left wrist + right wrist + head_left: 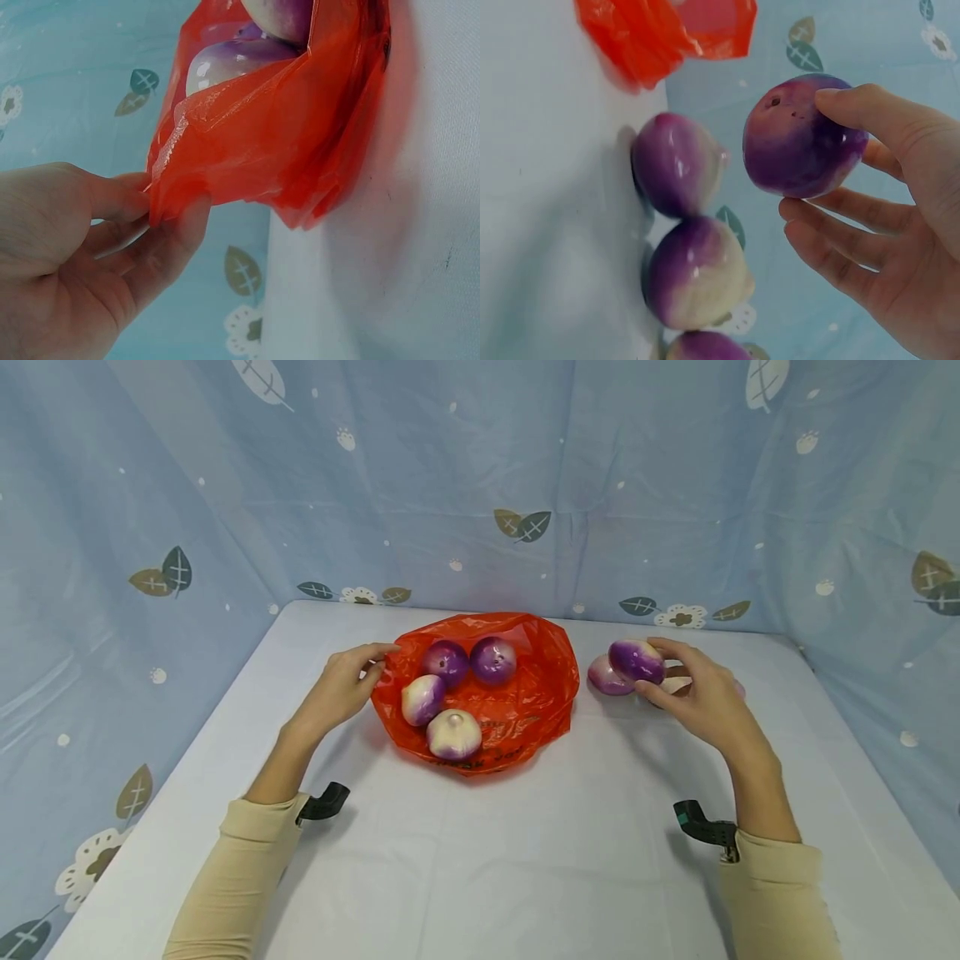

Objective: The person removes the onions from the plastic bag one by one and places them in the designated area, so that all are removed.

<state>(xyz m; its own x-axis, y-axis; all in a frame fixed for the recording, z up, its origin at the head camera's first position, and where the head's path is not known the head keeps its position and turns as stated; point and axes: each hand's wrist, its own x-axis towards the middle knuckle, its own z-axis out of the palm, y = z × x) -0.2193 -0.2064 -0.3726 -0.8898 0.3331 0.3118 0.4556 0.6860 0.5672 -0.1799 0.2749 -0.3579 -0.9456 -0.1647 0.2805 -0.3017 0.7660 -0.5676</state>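
A red plastic bag (543,689) lies spread wide on the table, its mouth facing up. Several glossy purple-and-white onions are inside, among them a pale one (454,734) near the front rim. My left hand (341,687) pinches the bag's left edge between thumb and fingers, pulling the film taut in the left wrist view. Held between thumb and fingers of my right hand (701,697) is another onion (799,139), raised above the table to the right of the bag. Below it stand more onions in a row, such as one (676,165) nearest the bag; my hand partly hides them in the head view.
A white-covered table (480,860) carries everything. Blue leaf-print cloth (450,468) hangs behind it and along both sides. Black wrist cameras jut out from the left sleeve (240,868) and the right sleeve (776,893).
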